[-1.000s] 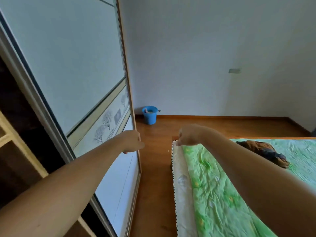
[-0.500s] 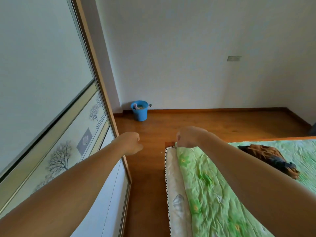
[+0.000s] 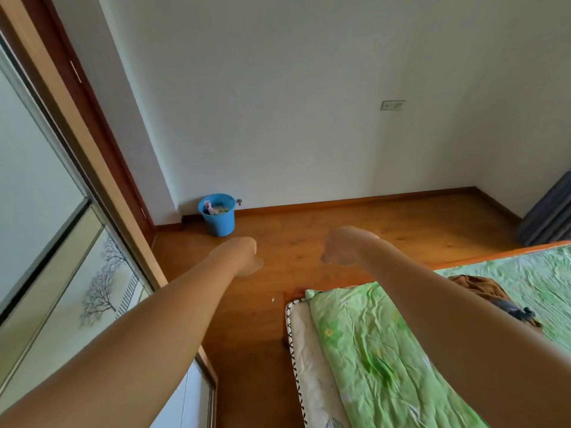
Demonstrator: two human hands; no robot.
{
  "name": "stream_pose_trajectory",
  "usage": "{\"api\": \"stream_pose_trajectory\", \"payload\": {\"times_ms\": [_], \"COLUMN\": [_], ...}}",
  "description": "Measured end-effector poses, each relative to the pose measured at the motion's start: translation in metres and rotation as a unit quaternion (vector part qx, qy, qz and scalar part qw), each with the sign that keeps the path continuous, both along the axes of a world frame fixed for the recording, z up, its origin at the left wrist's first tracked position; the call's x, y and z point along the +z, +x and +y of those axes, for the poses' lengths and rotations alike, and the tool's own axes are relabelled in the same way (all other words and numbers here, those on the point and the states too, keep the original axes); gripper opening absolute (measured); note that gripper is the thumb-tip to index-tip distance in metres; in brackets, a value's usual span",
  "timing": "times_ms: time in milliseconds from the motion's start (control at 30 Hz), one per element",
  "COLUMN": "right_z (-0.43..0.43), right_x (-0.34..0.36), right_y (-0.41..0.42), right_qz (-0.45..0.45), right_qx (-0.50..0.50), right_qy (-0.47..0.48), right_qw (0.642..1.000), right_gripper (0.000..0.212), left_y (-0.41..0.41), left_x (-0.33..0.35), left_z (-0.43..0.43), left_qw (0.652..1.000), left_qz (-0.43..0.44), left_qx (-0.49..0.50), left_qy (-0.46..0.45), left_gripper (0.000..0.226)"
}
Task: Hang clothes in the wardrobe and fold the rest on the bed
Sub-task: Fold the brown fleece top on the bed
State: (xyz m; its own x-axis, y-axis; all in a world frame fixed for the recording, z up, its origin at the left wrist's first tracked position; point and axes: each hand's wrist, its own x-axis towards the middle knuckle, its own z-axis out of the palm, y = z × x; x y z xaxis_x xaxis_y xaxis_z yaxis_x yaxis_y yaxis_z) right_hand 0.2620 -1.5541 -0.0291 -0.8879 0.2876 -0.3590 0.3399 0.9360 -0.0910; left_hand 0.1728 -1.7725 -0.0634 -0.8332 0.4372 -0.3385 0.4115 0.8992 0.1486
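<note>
Both my arms reach forward above the wooden floor (image 3: pixel 309 230). My left hand (image 3: pixel 247 257) and my right hand (image 3: pixel 340 245) are motion-blurred, with fingers curled under and nothing in them. The wardrobe's sliding door (image 3: pixel 46 211), frosted with a tree-pattern band, runs along the left, beside my left forearm. On the right lies the bed with a green flowered sheet (image 3: pixel 386 350). A crumpled brown garment (image 3: pixel 475 285) rests on the sheet, partly hidden behind my right forearm, with a dark piece (image 3: pixel 519 313) at its near end.
A blue bucket (image 3: pixel 217 216) with small items inside stands against the far wall near the wardrobe's end. A dark grey striped object (image 3: pixel 553 217) leans in the right corner. The bed's white mattress edge (image 3: pixel 309 366) borders a strip of floor between bed and wardrobe.
The view has swung right and away from the wardrobe, whose open dark interior is out of sight. My left hand has left the door edge; both hands now hover over the floor.
</note>
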Motion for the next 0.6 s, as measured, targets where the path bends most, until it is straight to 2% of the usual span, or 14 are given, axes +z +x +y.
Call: {"api": "stream_pose_trajectory", "payload": {"times_ms": [233,400,600], "right_z": [0.047,0.105,0.164], "right_x": [-0.021,-0.046,-0.060], "right_y": [-0.080,-0.163,-0.259], "right_qz": [-0.035,-0.005,0.001], "right_qx": [0.004,0.005,-0.020], "right_qy": [0.005,0.008,-0.017], "right_qw": [0.999,1.000,1.000], "right_gripper": [0.039,0.028,0.026], "left_y": [-0.094,-0.180,-0.278], "left_x": [-0.020,-0.040,-0.036], "left_z": [0.070,0.125,0.178], "left_qw": [0.999,0.998,0.996], "left_qz": [-0.010,0.005,0.011], "left_qx": [-0.035,-0.062,-0.088], "left_qy": [-0.023,-0.018,-0.007], "left_gripper": [0.036,0.032,0.023]}}
